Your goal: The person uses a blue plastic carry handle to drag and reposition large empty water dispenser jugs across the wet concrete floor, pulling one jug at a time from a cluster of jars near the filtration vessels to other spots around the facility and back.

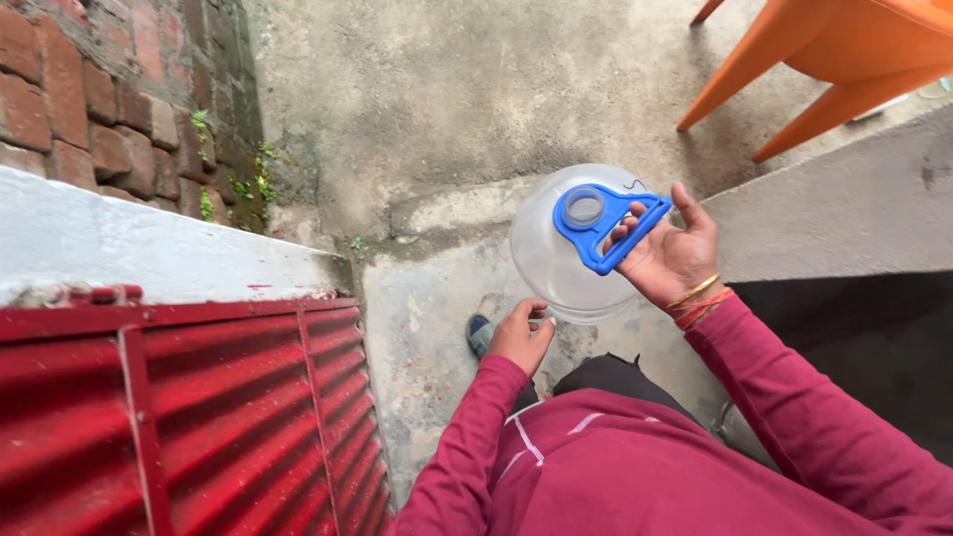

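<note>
Outdoors, stained concrete ground [437, 109] between brick wall [109, 99] and red corrugated gate [199, 417].

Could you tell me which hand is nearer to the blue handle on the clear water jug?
Right. The right hand grips the blue handle at the jug's neck; the left hand touches the clear water jug lower down, apart from the handle.

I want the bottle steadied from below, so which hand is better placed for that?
Probably the left hand: it is already at the lower edge of the clear bottle, while the right hand is busy gripping the blue handle.
</note>
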